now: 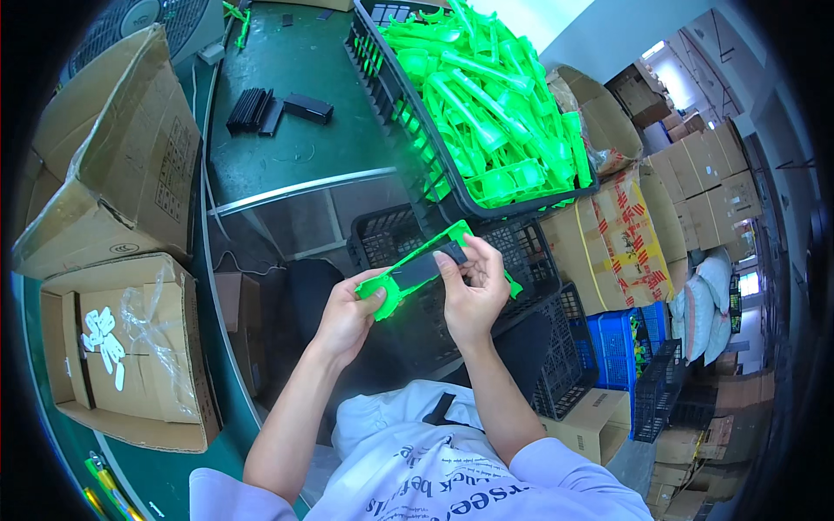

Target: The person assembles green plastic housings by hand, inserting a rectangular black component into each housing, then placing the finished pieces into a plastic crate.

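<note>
Green bench (295,104) runs ahead, flanked by cardboard boxes (113,156); black crate (408,139) of green parts (486,104) sits tilted on its edge. Left hand (347,317) grips one end of a green frame (391,291), thumb on top. Right hand (473,291) pinches a black insert (421,269) lying in the frame. Frame is held above an empty black crate (521,252), over the lap.

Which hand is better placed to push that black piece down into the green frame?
The right hand. Its fingertips already rest on the black piece, while the left hand grips the end of the green frame and steadies it.
</note>
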### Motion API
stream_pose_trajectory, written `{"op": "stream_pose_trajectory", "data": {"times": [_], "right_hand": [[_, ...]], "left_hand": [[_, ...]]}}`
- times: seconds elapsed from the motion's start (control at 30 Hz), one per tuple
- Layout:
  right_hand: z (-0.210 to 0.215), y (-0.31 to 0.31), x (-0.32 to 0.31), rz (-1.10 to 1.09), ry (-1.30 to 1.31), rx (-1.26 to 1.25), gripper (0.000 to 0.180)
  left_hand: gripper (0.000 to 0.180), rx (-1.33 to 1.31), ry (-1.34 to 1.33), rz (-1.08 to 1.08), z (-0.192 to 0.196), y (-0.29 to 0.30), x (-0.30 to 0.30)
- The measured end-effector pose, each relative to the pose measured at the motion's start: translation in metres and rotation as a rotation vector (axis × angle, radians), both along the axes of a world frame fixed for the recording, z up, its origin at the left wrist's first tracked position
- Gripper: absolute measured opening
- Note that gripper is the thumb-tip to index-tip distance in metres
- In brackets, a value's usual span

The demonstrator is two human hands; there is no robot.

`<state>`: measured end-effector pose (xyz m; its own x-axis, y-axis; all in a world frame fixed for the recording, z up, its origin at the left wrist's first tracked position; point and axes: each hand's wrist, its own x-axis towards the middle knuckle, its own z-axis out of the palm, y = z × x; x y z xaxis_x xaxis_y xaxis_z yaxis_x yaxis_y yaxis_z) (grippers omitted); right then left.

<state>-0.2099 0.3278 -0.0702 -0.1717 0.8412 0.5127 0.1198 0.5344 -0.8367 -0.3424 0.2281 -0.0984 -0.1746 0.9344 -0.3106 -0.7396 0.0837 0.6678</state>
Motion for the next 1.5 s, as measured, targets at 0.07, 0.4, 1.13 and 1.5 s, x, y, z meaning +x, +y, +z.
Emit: {"op": "stream_pose_trajectory", "data": {"times": [0.07, 0.4, 1.13, 1.5], "right_hand": [[0.001, 0.0, 0.006, -0.034, -0.117, 0.084, 0.026], [0.02, -0.012, 0.001, -0.081, -0.351, 0.429, 0.019], [0.033, -0.028, -0.005, -0.016, -0.317, 0.496, 0.019], [0.021, -0.022, 0.002, -0.118, -0.42, 0.495, 0.019]], "left_hand": [[0.031, 0.002, -0.007, -0.003, -0.002, 0.0, 0.0], [0.03, 0.001, 0.124, -0.019, -0.004, -0.002, 0.0], [0.028, -0.064, 0.138, -0.011, -0.006, -0.001, 0.002], [0.031, -0.039, 0.121, -0.04, -0.005, -0.003, 0.004]]}}
